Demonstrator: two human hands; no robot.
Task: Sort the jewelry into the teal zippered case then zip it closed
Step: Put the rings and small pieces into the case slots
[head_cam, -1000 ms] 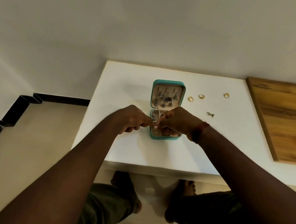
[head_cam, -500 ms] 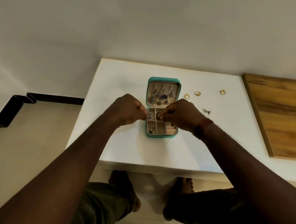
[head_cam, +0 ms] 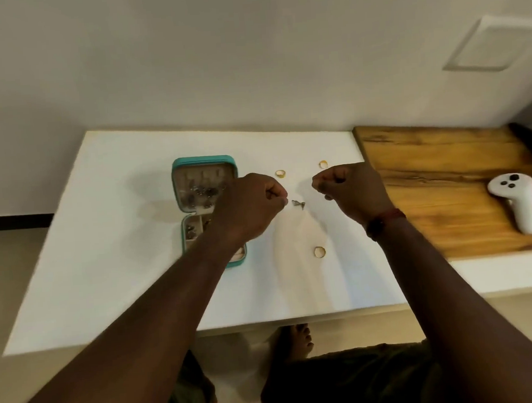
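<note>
Teal zippered case (head_cam: 203,159) lay open on a white desk (head_cam: 105,259). Right of it, left hand (head_cam: 252,208) and right hand (head_cam: 352,192), fingers curled, contents unclear, flanked a small silver earring (head_cam: 299,203); fumbling might flick it away.

Here's the teal zippered case (head_cam: 203,161), lying wide open on the white tabletop (head_cam: 119,243), with the lid folded back toward 12 o'clock. Its beige lining is hung with a cluster of dark silvery earrings (head_cam: 199,195). The base, at 6 o'clock, shows beige compartments with a few small pieces in the left ones; its right part is hidden. At 3 o'clock from the hinge, a small silver earring (head_cam: 299,203) lies loose. The first gold ring (head_cam: 280,173) and second gold ring (head_cam: 323,164) sit out at 2 o'clock, and the third gold ring (head_cam: 319,251) at 4 o'clock.
</note>
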